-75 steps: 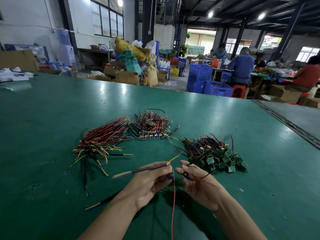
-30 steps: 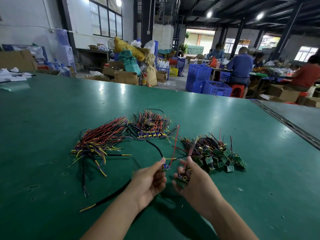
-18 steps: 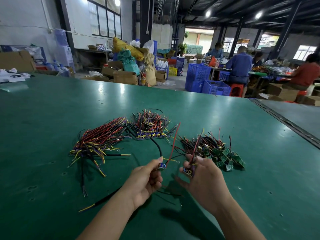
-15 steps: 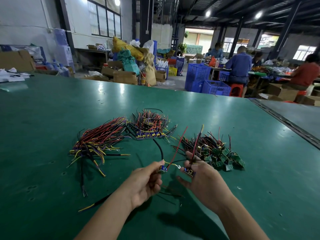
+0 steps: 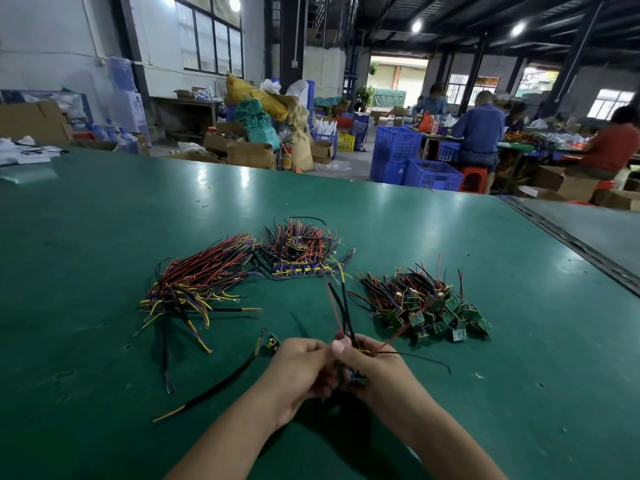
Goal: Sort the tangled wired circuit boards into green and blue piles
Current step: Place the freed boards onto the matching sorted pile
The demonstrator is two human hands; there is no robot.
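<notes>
My left hand (image 5: 300, 367) and my right hand (image 5: 372, 370) meet above the green table (image 5: 104, 237), fingers curled together round a small tangle of wired boards (image 5: 346, 327). Red and black wires stand up from the grip, and a red wire runs right toward the green pile. The boards themselves are mostly hidden by my fingers. A pile of green boards (image 5: 429, 306) lies to the right. A pile of blue boards (image 5: 299, 252) lies further back in the middle. One small board (image 5: 272, 341) rests on the table just left of my left hand.
A bundle of loose red, black and yellow wires (image 5: 197, 285) lies at the left. A long black wire with a yellow tip (image 5: 211, 393) stretches toward the near edge. A metal seam (image 5: 571, 244) crosses the table at the right. People work at benches far behind.
My hands have come together and lowered toward me; the two separately held boards are now bunched in one grip. A small board now lies on the table beside my left hand.
</notes>
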